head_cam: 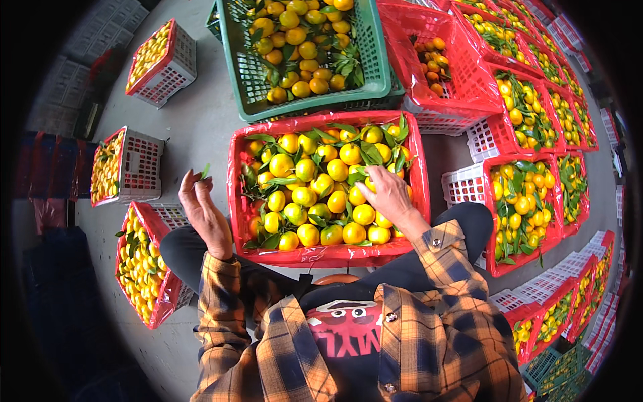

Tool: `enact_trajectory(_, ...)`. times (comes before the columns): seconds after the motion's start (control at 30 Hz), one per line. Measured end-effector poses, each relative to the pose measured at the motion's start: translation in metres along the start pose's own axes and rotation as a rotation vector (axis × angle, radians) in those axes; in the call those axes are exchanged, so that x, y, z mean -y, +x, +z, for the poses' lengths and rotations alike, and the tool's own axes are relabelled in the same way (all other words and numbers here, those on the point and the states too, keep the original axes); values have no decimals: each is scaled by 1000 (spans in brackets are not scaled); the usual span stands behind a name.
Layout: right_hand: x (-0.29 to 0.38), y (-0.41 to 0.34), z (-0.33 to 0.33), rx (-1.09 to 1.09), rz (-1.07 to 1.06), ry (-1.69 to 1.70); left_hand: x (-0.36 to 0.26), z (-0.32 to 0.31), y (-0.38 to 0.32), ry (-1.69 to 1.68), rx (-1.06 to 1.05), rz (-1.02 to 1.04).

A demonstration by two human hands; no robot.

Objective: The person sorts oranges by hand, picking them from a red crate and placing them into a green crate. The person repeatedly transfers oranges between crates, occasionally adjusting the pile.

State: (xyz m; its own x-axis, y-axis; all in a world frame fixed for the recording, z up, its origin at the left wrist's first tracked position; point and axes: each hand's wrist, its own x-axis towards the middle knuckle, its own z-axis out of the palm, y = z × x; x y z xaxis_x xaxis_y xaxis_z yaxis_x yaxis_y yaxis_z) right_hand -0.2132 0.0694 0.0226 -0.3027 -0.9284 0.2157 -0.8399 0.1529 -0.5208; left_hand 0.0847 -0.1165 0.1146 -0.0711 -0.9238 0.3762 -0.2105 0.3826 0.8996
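A crate lined with red plastic film [326, 255] stands between my knees, filled with yellow-orange mandarins [337, 170] and green leaves. My left hand [207, 213] is raised beyond the crate's left edge, with a small green leaf [205, 171] pinched at its fingertips. Over the right part of the fruit, my right hand [389, 193] reaches down with thumb and forefinger spread around a leafy mandarin. A green leaf [356, 177] lies at those fingertips. Whether they grip the fruit or only touch it, I cannot tell.
Ahead, a green plastic crate [306, 104] holds more leafy mandarins. Beside it stands a red-lined crate [467, 75] with a few darker fruits. Filled white crates [143, 166] stand on the grey floor [201, 110] at left. Rows of filled red-lined crates [522, 211] line the right.
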Motion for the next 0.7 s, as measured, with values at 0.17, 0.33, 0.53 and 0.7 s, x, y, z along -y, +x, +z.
enact_trajectory(0.17,3,-31,59,227,-361,-60,10,-64,-11,55,-171,-35)
enact_trajectory(0.33,21,-14,61,218,-305,-23,23,-92,-29,55,-238,-99)
enact_trajectory(0.53,42,-3,98,466,-279,-243,37,-64,-44,-113,-98,-228)
enact_trajectory(0.7,33,12,73,312,-57,-2,39,-2,-87,96,425,-190)
